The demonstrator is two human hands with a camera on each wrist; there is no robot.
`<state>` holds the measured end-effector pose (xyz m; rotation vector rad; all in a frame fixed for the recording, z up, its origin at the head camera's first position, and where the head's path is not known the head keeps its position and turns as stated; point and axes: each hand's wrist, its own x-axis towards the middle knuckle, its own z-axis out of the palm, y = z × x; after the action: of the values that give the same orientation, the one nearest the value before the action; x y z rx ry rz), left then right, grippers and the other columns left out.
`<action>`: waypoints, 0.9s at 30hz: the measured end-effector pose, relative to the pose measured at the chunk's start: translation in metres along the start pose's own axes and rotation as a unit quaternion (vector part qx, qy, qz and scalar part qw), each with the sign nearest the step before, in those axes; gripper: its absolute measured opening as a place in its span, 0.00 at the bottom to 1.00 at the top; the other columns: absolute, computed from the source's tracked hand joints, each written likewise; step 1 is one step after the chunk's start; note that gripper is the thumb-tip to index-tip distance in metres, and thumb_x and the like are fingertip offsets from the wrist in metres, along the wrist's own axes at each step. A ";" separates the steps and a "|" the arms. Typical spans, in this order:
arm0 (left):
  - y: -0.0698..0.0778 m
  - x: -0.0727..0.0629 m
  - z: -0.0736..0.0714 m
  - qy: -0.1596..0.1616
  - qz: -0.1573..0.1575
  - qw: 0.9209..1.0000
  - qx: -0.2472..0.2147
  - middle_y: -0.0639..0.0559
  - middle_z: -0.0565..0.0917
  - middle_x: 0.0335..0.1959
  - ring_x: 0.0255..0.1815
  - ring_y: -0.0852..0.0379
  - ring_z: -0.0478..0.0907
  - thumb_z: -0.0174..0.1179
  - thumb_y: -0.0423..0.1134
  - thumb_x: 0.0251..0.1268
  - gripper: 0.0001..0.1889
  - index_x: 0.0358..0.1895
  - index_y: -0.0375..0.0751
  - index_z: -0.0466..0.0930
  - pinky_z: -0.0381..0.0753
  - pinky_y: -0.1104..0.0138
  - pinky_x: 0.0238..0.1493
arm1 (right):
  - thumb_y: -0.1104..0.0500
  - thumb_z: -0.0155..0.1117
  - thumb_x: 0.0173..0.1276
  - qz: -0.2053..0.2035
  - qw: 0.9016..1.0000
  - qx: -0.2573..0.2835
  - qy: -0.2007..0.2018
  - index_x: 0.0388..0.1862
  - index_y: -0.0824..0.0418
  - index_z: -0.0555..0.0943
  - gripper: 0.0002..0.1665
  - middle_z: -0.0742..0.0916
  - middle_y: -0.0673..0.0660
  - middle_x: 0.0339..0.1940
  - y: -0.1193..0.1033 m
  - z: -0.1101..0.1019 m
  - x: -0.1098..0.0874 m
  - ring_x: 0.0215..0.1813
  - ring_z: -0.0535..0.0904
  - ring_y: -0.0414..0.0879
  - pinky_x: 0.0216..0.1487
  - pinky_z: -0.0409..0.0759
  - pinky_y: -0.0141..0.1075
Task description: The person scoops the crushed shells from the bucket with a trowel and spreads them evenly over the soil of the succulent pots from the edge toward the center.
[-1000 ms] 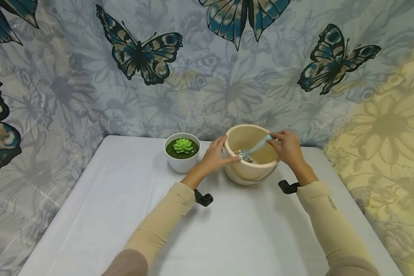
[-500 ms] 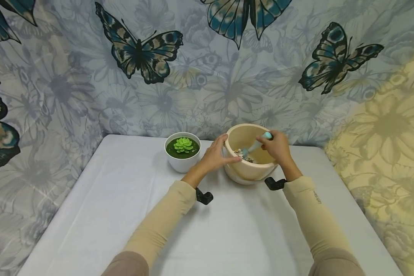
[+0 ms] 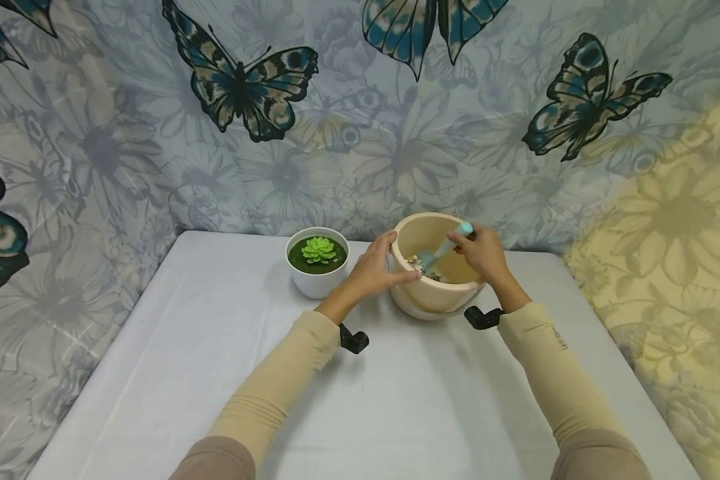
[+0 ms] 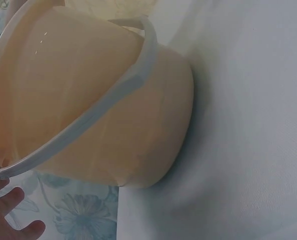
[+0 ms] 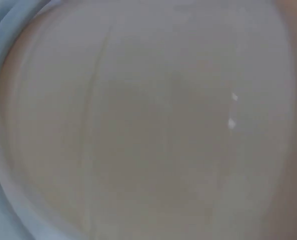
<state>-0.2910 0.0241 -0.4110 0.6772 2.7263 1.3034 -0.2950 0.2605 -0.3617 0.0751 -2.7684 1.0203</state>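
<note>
A cream plastic bucket (image 3: 433,299) with a grey carry handle (image 4: 104,106) stands at the back of the table. My left hand (image 3: 369,270) rests against its left side with fingers spread, the thumb lying along the front rim. With my right hand (image 3: 483,252) I grip a small light-blue shovel (image 3: 441,253) by its handle, over the right part of the bucket's rim. The shovel slants down to the left, its head among small mixed pebbles (image 3: 416,261) inside. The right wrist view shows mostly the bucket's wall (image 5: 153,125), blurred; the hand is hidden there.
Left of the bucket, a white pot (image 3: 315,287) holds a green artificial succulent (image 3: 319,250), close to my left wrist. A white cloth covers the table (image 3: 396,400). Behind it hangs a butterfly-patterned backdrop (image 3: 396,153).
My right hand has moved left and in over the bucket, then slightly back right, with the shovel tilting a little more upright. The left hand and the bucket stay in place.
</note>
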 end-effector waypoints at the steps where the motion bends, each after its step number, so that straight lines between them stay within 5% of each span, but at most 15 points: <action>1: 0.000 0.000 0.000 0.003 0.001 1.000 -0.002 0.51 0.52 0.80 0.80 0.50 0.51 0.66 0.63 0.54 0.53 0.77 0.47 0.49 0.56 0.45 0.76 | 0.50 0.58 0.74 -0.007 1.000 -0.003 0.007 0.41 0.70 0.78 0.21 0.86 0.68 0.35 0.000 -0.001 0.000 0.38 0.84 0.59 0.33 0.75 0.32; 6: 0.000 0.002 0.000 0.009 0.004 1.000 -0.012 0.52 0.53 0.79 0.79 0.50 0.53 0.67 0.62 0.54 0.52 0.76 0.47 0.50 0.57 0.45 0.75 | 0.56 0.57 0.74 -0.065 0.996 -0.050 0.028 0.40 0.73 0.73 0.17 0.78 0.63 0.26 -0.001 -0.004 0.001 0.27 0.73 0.51 0.27 0.69 0.36; 14: 0.000 0.001 0.001 0.012 -0.004 1.000 -0.012 0.52 0.55 0.79 0.79 0.49 0.54 0.68 0.61 0.53 0.51 0.76 0.47 0.51 0.57 0.45 0.75 | 0.63 0.55 0.74 -0.164 0.982 -0.089 -0.033 0.46 0.74 0.69 0.13 0.76 0.61 0.24 -0.003 0.007 0.010 0.22 0.70 0.50 0.27 0.67 0.37; 18: 0.001 0.000 0.002 0.004 -0.007 1.000 -0.016 0.52 0.55 0.79 0.79 0.50 0.54 0.69 0.62 0.52 0.51 0.76 0.47 0.52 0.57 0.45 0.75 | 0.62 0.53 0.76 -0.141 0.987 -0.055 -0.055 0.48 0.73 0.68 0.13 0.76 0.61 0.28 -0.004 0.014 0.015 0.26 0.70 0.50 0.29 0.68 0.37; 27: -0.002 -0.001 0.003 0.014 -0.002 1.000 -0.025 0.53 0.54 0.79 0.79 0.50 0.54 0.67 0.62 0.54 0.51 0.76 0.48 0.51 0.57 0.44 0.74 | 0.55 0.48 0.79 -0.087 0.994 0.006 -0.059 0.54 0.74 0.67 0.21 0.81 0.72 0.44 -0.004 0.016 0.023 0.44 0.83 0.67 0.43 0.83 0.48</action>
<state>-0.2901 0.0247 -0.4141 0.6556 2.7049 1.3854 -0.3197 0.2473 -0.3667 0.3835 -2.8001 1.0166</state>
